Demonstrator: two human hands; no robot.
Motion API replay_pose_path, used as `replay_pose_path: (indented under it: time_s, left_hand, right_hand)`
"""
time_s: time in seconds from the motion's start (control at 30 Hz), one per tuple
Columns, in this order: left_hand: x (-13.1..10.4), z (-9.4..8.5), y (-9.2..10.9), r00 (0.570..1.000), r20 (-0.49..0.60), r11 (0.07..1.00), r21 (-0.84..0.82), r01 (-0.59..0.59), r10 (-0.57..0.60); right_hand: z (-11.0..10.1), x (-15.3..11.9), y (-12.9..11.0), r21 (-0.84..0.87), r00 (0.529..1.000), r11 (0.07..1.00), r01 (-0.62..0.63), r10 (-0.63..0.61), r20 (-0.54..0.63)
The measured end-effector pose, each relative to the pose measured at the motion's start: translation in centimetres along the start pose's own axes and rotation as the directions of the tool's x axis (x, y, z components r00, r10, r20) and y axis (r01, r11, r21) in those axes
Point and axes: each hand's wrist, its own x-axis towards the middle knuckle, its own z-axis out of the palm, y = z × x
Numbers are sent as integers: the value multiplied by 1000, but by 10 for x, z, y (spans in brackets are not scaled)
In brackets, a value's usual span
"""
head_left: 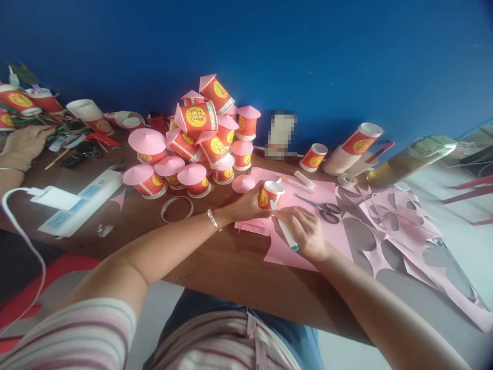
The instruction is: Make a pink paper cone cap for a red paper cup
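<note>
Watching the head cam from my end, I had a striped shirt [227, 341] closest to me, with the brown table [215, 259] just past it. My right hand [306, 231] was wrapped around a white marker [285, 231] with a green end, and its tip sat right at the near rim of a red paper cup [269, 196], though I honestly couldn't tell if they touched. My left hand [248, 205] was gripping that cup from its left side, mouth up, over a pink sheet [288, 258]. A silver bracelet [212, 219] showed on the left wrist. Over to the left I had a pale ring [163, 210] lying on the wood, then a white power strip [89, 198] with a white charger [56, 199] plugged in. Scissors [319, 205] lay on the sheet just right of the cup, and pink offcuts [404, 218] were strewn further right. Past the cup were an orange-and-white pen [296, 185] and a stubby white pen [305, 179]. Behind my left hand sat a loose pink cone [243, 183], then a big heap of red cups with pink cone hats [215, 146], some upright, some tipped. Back right I saw a tape roll [347, 183], a stack of cups [339, 162] and a bottle [408, 159]. Far left, another person's hand [25, 144] was by some cluttered tools [82, 151]; couldn't tell if it held anything. Behind it all was a blue wall [246, 46]
</note>
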Motion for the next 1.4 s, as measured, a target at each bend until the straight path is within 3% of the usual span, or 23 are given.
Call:
replay_pose_path:
  time_s: [0.6, 0.93, 1.4]
  left_hand:
    - [1, 2, 2, 998, -44, 994, -96, -52, 48]
    - [3, 0, 8, 997, -30, 998, -25, -65, 65]
    - [1, 0, 1, 1000, 0, 999, -35, -31, 31]
  right_hand:
    - [-3, 1, -2, 10, 999, 1000, 5, -4, -37]
    - [-2, -3, 2, 5, 1000, 1000, 21, -21, 1]
    - [-3, -1, 2, 15, 998, 1000, -4, 4, 58]
